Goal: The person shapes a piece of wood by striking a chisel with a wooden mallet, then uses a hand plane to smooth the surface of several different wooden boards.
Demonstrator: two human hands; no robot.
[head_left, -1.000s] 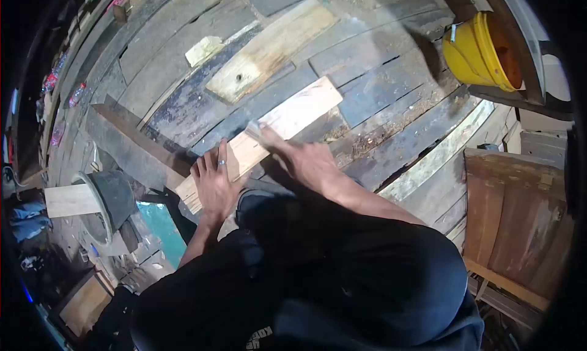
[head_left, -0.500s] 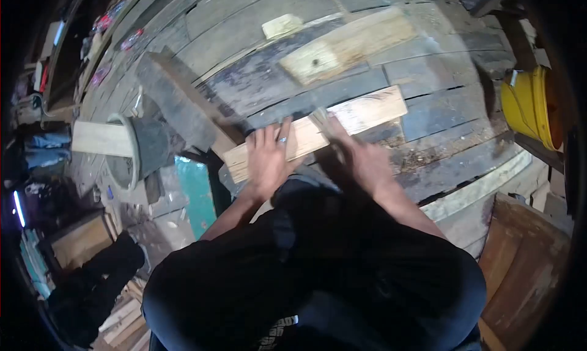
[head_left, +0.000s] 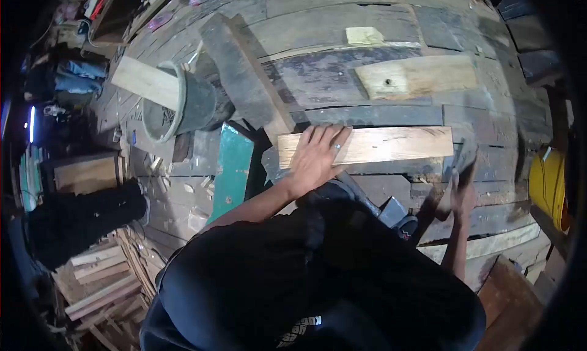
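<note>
- Plank floor (head_left: 379, 21): dark, weathered boards fill the upper view, with sawdust in the gaps.
- Dark beam (head_left: 244, 76): lies diagonally across the floor, its lower end just beside the left end of the pale board.
- Pale board (head_left: 391, 144): long, fresh-cut, lying flat and nearly level across the dark planks, in front of the person's knee.
- Second light board (head_left: 416, 76): shorter, with a hole near its left end, lying above the pale board and apart from it.
- Bucket (head_left: 183, 103): grey, tipped on its side at upper left, a light plank stuck into it.
- Yellow container (head_left: 547, 183): at the right edge, partly cut off.
- Left hand (head_left: 315, 155): fingers spread flat, palm pressing the left part of the pale board; a ring shows.
- Right hand (head_left: 461, 192): off the board, below its right end; fingers seem curled round a brush-like tool (head_left: 458, 158), blurred.
</note>
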